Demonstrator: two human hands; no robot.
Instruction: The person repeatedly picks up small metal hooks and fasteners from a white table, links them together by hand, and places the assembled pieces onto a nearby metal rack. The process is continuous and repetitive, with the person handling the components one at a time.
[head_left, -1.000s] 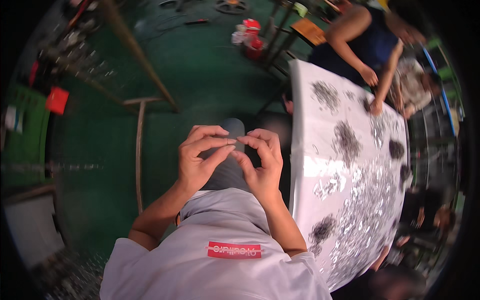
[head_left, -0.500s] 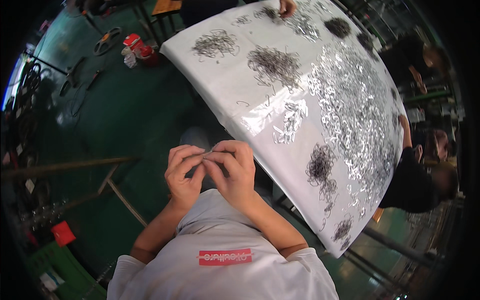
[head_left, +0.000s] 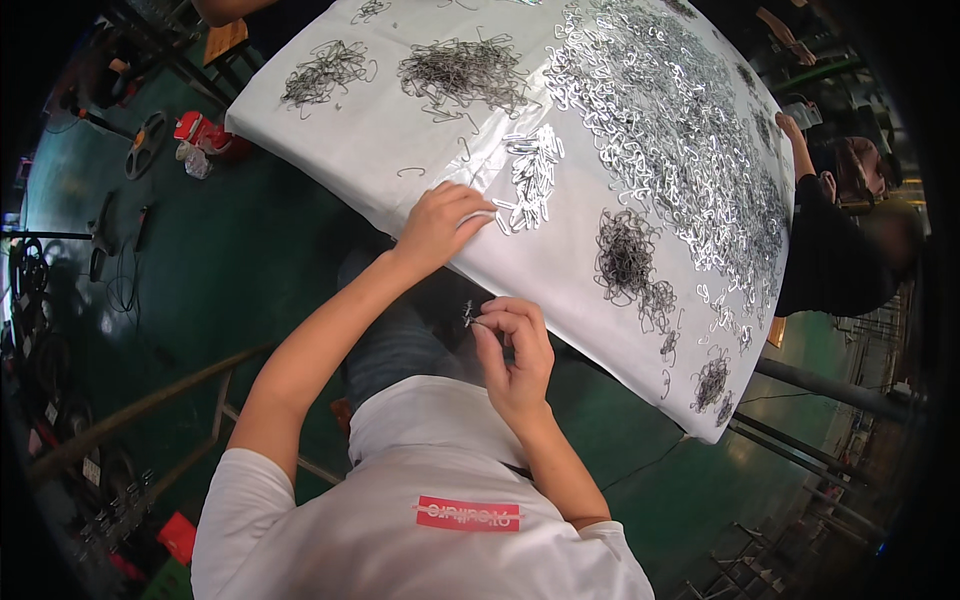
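My left hand point(head_left: 445, 225) reaches over the table's near edge, thumb and fingers pinched at the end of a silver metal clip point(head_left: 502, 219) beside a small pile of such clips point(head_left: 535, 178). Lower down, off the table's edge, my right hand point(head_left: 517, 355) is closed, fingertips and thumb together on a few small silver metal pieces point(head_left: 469, 314). Their exact shape is too small to make out. Two loose dark wire hooks point(head_left: 411, 171) lie on the white tabletop near my left hand.
Dark wire hooks are heaped on the white-covered table point(head_left: 590, 330), one heap point(head_left: 626, 258) right of my hands. A broad spread of silver clips point(head_left: 690, 150) covers its far right. People in dark clothes point(head_left: 845, 255) work around it. A red container point(head_left: 210, 133) stands on the green floor.
My hands, together before at the table's edge, have parted. The left has moved up to the silver pile; the right has moved slightly right and down, keeping small pieces. The view has shifted.
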